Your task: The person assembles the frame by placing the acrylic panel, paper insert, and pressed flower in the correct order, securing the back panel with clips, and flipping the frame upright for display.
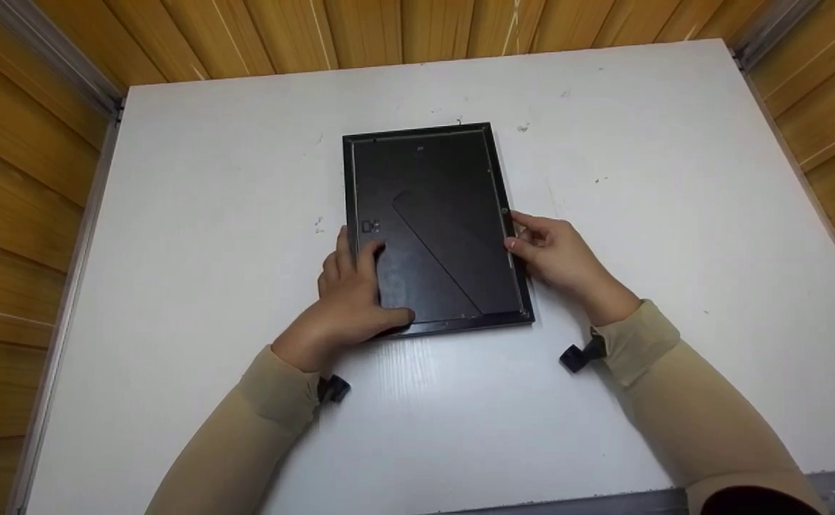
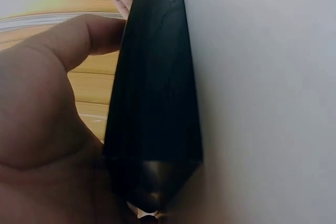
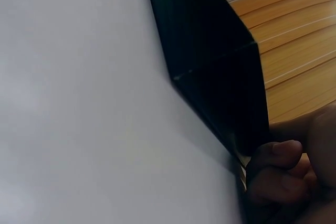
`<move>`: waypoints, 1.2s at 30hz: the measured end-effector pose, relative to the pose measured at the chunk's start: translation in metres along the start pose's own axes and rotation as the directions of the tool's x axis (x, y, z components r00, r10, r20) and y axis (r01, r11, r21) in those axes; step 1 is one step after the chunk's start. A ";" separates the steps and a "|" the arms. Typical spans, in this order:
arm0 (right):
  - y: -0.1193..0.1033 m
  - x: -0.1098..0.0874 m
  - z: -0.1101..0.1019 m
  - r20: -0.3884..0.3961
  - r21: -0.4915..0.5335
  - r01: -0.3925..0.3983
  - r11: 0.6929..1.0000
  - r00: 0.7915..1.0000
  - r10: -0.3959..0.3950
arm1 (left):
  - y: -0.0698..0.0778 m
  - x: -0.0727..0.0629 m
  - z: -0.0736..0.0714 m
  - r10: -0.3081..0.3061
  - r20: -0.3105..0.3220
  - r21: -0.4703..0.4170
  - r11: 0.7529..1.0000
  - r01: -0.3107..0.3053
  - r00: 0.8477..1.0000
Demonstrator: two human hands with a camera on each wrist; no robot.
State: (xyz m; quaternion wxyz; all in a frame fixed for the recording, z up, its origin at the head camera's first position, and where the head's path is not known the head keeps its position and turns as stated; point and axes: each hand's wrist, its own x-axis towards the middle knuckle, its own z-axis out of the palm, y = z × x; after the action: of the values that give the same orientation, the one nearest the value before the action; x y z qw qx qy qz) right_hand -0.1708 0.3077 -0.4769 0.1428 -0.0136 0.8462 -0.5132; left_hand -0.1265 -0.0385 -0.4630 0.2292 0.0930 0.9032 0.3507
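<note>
A black picture frame point(image 1: 438, 229) lies back side up on the white table, its leg flap point(image 1: 453, 247) flat against the backing. At the frame's lower left corner, my left hand point(image 1: 345, 297) grips it, thumb on the bottom edge, one finger bent over the backing and others along the left side. My right hand point(image 1: 560, 254) pinches the right edge between thumb and fingers. In the left wrist view the thumb point(image 2: 89, 38) touches the frame's side point(image 2: 155, 82); the other fingers are hidden. Curled fingers point(image 3: 278, 177) of the right hand meet the frame point(image 3: 220, 66) in the right wrist view.
The white table point(image 1: 210, 179) carries small dark marks around the frame. Wood-plank walls point(image 1: 431, 28) enclose its back and both sides, with metal rails in the corners. A small black device point(image 1: 574, 357) sits at the right wrist, and another point(image 1: 335, 388) at the left.
</note>
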 end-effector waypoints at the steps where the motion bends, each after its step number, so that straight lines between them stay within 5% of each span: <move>1: 0.000 0.000 0.000 -0.003 -0.005 0.001 1.000 1.000 -0.001 | 0.000 0.000 0.000 0.001 0.001 -0.001 1.000 -0.001 1.000; 19: 0.001 0.001 0.000 -0.013 -0.072 0.023 0.997 1.000 -0.024 | -0.006 0.001 -0.007 0.028 0.040 -0.014 1.000 -0.028 0.999; 36: 0.003 0.002 0.000 -0.018 -0.110 0.050 0.993 0.998 -0.052 | -0.006 0.002 -0.003 0.019 -0.006 -0.018 1.000 -0.019 1.000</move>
State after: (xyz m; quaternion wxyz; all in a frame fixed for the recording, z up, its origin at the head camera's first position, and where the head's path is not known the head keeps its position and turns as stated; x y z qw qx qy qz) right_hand -0.1725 0.3089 -0.4799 0.1201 -0.0376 0.8738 -0.4697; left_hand -0.1299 -0.0442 -0.4655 0.2240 0.0986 0.8997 0.3616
